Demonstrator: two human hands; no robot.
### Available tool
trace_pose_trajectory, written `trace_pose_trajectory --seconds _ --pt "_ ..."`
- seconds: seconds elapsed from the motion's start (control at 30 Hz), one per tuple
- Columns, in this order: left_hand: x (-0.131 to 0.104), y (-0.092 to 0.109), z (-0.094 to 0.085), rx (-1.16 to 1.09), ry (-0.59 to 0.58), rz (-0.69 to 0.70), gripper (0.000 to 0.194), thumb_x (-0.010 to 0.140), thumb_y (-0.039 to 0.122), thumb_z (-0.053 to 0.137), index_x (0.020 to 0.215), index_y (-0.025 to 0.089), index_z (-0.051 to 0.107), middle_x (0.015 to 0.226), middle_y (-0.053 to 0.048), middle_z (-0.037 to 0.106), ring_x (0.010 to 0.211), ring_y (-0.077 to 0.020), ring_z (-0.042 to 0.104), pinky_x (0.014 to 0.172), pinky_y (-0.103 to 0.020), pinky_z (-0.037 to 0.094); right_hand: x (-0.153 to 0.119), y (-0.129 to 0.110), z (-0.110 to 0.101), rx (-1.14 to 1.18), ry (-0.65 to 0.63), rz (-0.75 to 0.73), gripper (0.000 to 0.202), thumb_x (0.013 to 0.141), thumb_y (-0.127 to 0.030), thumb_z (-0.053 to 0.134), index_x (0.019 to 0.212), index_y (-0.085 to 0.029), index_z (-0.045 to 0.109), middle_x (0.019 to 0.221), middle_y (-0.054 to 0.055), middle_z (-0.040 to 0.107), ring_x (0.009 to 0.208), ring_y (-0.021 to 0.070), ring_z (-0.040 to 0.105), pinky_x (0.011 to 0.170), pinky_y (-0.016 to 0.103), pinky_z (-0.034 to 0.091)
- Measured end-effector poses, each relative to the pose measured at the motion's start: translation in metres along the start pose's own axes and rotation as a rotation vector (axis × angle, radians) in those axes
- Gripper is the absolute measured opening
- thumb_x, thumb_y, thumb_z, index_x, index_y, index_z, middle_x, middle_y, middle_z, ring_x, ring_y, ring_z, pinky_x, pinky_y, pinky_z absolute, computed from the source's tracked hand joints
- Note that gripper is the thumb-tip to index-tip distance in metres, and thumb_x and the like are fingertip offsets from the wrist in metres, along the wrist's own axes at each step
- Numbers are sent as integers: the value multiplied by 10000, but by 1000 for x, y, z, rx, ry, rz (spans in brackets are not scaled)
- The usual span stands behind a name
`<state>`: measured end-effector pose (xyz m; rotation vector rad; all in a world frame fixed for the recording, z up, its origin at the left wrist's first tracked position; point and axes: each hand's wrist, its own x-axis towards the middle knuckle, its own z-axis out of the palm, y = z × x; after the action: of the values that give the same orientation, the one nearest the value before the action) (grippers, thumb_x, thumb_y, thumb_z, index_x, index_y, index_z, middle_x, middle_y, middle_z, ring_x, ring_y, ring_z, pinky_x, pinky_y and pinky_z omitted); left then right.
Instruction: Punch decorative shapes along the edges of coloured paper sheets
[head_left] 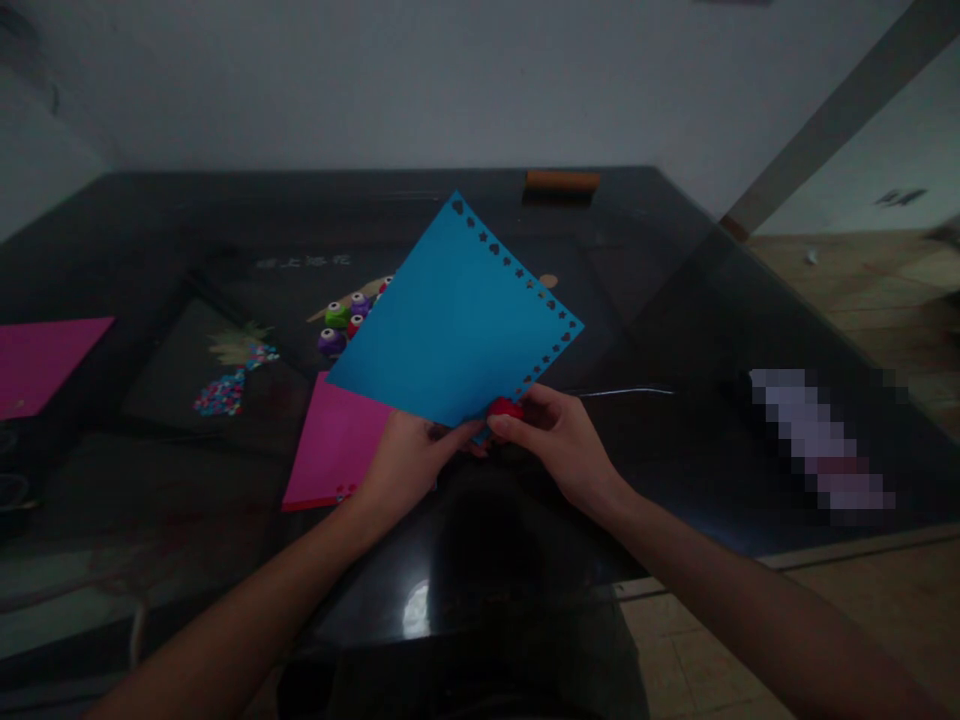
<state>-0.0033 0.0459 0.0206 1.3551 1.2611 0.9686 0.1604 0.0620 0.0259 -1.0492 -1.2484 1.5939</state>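
Head view: blue sheet (450,320) tilted mid-scene, holes along two edges. Left hand (409,445) pinches its 6 o'clock corner, fingertips partly hidden. Right hand's (562,430) fingers grip a red object (505,408) there (mostly covered). Eyed figures (337,316), 9 o'clock, part-hidden behind the sheet. Pixelated thing (817,440) between 3 and 4.

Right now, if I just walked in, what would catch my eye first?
The bright blue sheet in the middle, with little shapes cut along two edges. At its bottom corner, the right hand grips a small red object. Further left, a scatter of colourful bits stands out on the dark table.
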Motion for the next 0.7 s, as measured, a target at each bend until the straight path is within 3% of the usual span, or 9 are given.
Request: trace_pose_trajectory --seconds 0.27,0.7 --pt "-3 2 -3 254 2 41 216 812 340 563 829 155 673 715 -53 731 645 -201 693 609 -291 540 -1 1 -1 23 -12 -15 170 659 -290 737 754 -182 647 693 -5 648 641 131 582 628 279 451" --pt "-2 -1 -1 275 4 105 188 820 310 524 836 172 651 792 -59 735 662 -195 687 637 -308 545 -1 1 0 68 -24 -26 153 633 -262 744 725 -188 647 669 -20 644 617 124 583 631 287 461"
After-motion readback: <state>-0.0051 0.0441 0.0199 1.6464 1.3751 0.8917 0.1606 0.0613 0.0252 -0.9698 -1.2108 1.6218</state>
